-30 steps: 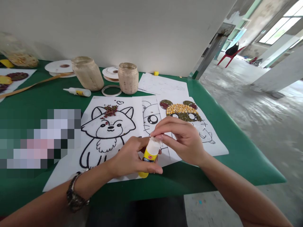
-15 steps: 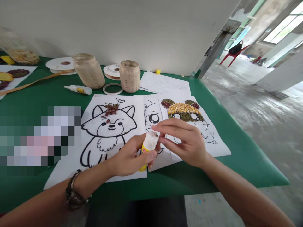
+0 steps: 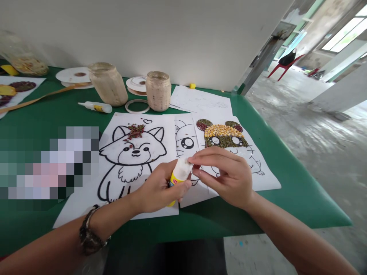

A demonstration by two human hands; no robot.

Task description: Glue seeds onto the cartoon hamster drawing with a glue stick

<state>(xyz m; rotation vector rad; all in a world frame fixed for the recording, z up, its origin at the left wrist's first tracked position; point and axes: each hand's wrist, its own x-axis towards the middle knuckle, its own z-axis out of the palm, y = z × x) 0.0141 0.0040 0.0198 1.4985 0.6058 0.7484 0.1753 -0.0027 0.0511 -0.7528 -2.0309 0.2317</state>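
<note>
My left hand [image 3: 160,187] is wrapped round a yellow glue stick [image 3: 179,173] with a white top, tilted up to the right. The fingertips of my right hand [image 3: 226,175] are pinched at the glue stick's white tip; anything between them is too small to name. Below and left lies a paper with a fox drawing [image 3: 134,152], with a pile of red and green beans [image 3: 135,131] on its forehead. A hamster drawing [image 3: 225,131], partly covered with yellow, green and red grains, lies beyond my right hand. Another drawing [image 3: 183,133] shows between them.
Two jars [image 3: 107,84] [image 3: 158,91], ribbon spools [image 3: 75,76], a tape ring [image 3: 137,106] and a glue bottle [image 3: 95,107] stand or lie toward the wall. A yellow cap [image 3: 192,86] is by more papers. A blurred patch covers the left side.
The fingers of my right hand have shifted slightly right and down at the glue stick's tip. My left hand keeps its hold, and the view has moved a little.
</note>
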